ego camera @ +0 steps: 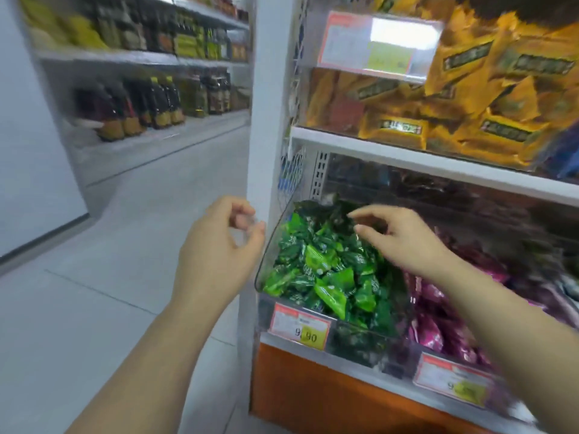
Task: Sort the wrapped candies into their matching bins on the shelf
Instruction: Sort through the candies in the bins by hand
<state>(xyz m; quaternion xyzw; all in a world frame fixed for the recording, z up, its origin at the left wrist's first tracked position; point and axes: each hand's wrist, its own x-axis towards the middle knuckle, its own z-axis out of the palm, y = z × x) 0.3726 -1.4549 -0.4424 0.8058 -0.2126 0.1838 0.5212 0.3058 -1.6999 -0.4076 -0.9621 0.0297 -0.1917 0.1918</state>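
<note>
Candies in green wrappers (326,270) filled a clear bin (264,263) on the lower shelf, piled up to its rim. Above that bin's heap hung the right hand (404,236), palm down, its fingers (360,229) bent, with thumb and forefinger a little apart at the top of the pile. Blur hid whether they pinched a wrapper or only touched it. Just left of the bin, beside the white post (266,120), the left hand (219,245) was raised with its fingers (242,219) loosely curled toward the thumb, a gap between them and nothing seen in the grasp. A price tag (299,325) sat on the bin's front. Right of the bin lay pink-wrapped candies (438,327). Above the bin, over a white shelf board (407,158), yellow packets (470,89) were stacked. Far left of the bin, across the floor (125,245), stood dark bottles (150,101).
</note>
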